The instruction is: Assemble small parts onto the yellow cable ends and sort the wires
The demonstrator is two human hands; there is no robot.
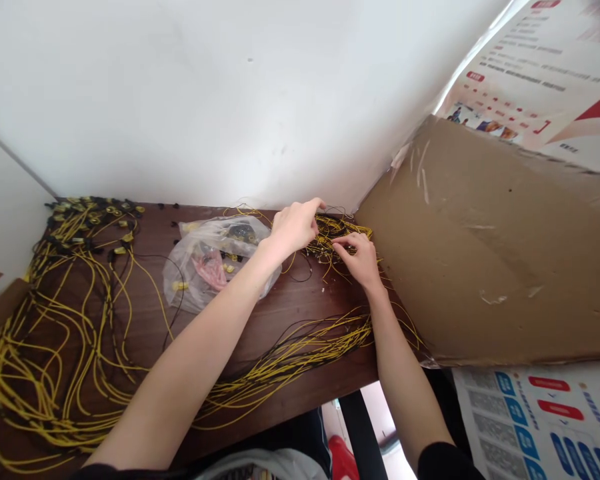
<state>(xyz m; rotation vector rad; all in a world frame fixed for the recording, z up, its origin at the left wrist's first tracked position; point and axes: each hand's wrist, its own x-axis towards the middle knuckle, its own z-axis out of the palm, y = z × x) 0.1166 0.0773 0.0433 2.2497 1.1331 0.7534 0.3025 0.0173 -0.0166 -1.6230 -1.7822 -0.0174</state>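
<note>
My left hand [297,225] reaches over the back of a tangled pile of thin yellow and black wires [333,230]. Its index finger is stretched out while the other fingers bend down, and nothing shows in them. On the right side of that pile, my right hand [361,259] has thumb and index finger brought together in a pinch at the wires. Whatever lies between those fingertips is too small to make out. A clear plastic bag [180,263] with small black and yellow parts and a pink piece lies left of the pile, partly behind my left forearm.
Long yellow cables [93,300] with black and yellow connector ends [100,210] spread over the brown table [290,327] at left. Another cable bundle [300,353] runs along the front edge. A cardboard sheet [500,253] borders the right side, and a white wall [230,100] the back.
</note>
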